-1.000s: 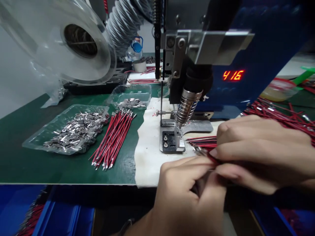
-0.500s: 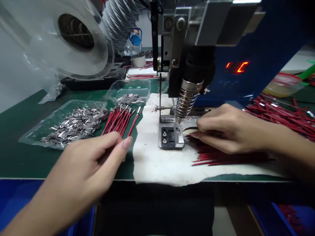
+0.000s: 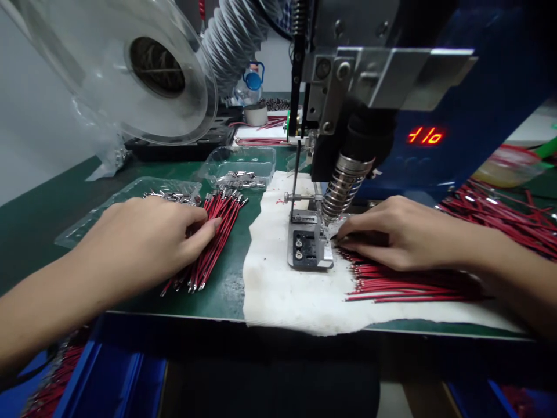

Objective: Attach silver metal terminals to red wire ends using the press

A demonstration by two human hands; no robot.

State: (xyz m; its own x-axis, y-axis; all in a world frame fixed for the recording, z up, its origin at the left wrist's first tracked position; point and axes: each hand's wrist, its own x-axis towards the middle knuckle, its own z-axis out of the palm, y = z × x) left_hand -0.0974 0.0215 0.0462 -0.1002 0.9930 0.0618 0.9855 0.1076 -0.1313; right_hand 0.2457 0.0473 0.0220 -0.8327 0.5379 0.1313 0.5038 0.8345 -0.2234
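My left hand [image 3: 161, 232] is over a pile of red wires [image 3: 221, 232] with metal ends. Its fingers are curled and the thumb lies against the wires; whatever is between the fingertips is hidden. My right hand [image 3: 391, 235] pinches what looks like a thin wire, mostly hidden, close beside the small metal fixture [image 3: 324, 252]. Above the fixture slants the machine's tip with a coiled spring [image 3: 346, 186]. Beneath my right hand a bundle of red and dark wires [image 3: 391, 287] rests on white paper [image 3: 291, 296].
Behind my left hand is a clear tray [image 3: 130, 191] of metal sleeves, with a second tray [image 3: 256, 159] farther back. A large clear reel [image 3: 191, 104] hangs upper left. The blue machine housing [image 3: 456, 87] has a lit red display. More red wires [image 3: 491, 215] lie right.
My left hand has moved left and up onto the pile; the single metal-tipped wire it held no longer shows apart. My right fingertips are nearer the fixture. The view has shifted, and the display reads differently.
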